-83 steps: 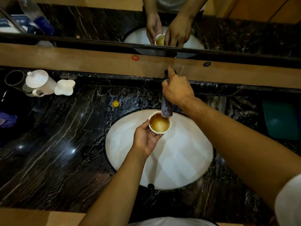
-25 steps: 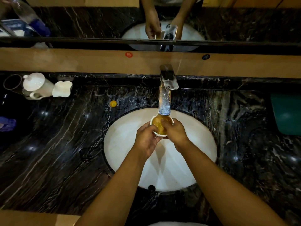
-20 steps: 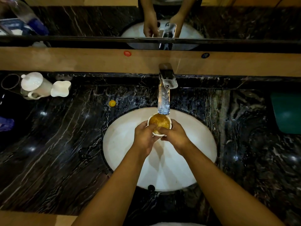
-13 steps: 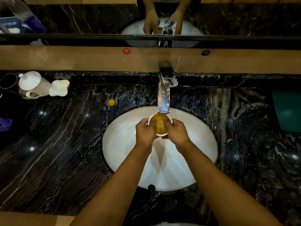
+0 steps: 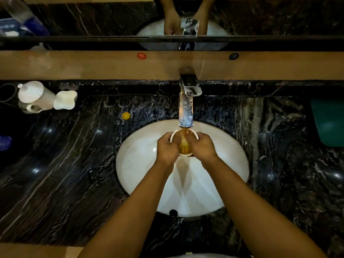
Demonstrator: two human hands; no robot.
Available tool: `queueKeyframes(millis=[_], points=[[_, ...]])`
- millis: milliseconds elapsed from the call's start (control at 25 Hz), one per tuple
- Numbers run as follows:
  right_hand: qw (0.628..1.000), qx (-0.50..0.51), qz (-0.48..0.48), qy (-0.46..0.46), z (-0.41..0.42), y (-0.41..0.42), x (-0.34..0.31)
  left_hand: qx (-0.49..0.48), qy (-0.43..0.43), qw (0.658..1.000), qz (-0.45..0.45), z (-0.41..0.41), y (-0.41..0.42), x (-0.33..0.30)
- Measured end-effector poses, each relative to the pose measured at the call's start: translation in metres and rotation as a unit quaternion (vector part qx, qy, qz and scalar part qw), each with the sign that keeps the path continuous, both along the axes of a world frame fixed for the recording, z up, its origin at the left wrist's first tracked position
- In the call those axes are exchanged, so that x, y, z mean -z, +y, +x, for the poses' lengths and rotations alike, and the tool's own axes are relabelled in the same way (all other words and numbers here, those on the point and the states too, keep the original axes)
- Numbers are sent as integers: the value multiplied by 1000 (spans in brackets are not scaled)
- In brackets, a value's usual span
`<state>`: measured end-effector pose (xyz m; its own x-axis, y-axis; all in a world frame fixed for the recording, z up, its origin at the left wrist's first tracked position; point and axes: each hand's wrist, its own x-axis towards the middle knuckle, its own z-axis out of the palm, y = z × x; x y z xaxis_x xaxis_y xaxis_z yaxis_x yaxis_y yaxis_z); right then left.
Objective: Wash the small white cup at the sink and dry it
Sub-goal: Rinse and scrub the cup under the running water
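The small white cup (image 5: 184,145) is held over the white oval sink (image 5: 141,164), directly under the running stream from the metal tap (image 5: 189,84). Brownish-yellow liquid fills the cup. My left hand (image 5: 166,148) grips its left side and my right hand (image 5: 202,147) grips its right side, fingers wrapped over the rim. Most of the cup's wall is hidden by both hands.
Dark marble counter (image 5: 65,174) surrounds the sink. At the back left stand a white lidded pot (image 5: 34,95) and a white creamer jug (image 5: 65,100). A small yellow cap (image 5: 126,115) lies near the basin. A green object (image 5: 329,121) sits at the right edge. A mirror runs along the back.
My right hand left the tap handle and joined the left on the cup. The water now runs. Both hands have closed further over the cup's rim.
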<state>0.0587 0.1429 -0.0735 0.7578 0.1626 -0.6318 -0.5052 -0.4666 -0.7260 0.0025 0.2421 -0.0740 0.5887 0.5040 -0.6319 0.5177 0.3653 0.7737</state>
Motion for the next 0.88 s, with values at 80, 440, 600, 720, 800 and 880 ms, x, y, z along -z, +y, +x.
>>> queueKeyframes(millis=[80, 440, 600, 720, 800, 880], points=[[1000, 3, -14, 0, 3, 0, 1, 16, -6, 1000, -14, -1, 0, -1], [991, -73, 96, 58, 2, -13, -1, 1, 15, 1000, 25, -1, 6, 2], [997, -24, 70, 7, 1, -6, 1, -5, 5, 1000, -23, 2, 6, 0], [999, 27, 28, -38, 5, -2, 2, 5, -12, 998, -67, 3, 5, -1], [999, 42, 25, -17, 8, -2, 1, 5, -11, 996, -83, 4, 5, 0], [998, 40, 47, 19, 10, -3, 0, -13, 1, 997, -70, 7, 5, 2]])
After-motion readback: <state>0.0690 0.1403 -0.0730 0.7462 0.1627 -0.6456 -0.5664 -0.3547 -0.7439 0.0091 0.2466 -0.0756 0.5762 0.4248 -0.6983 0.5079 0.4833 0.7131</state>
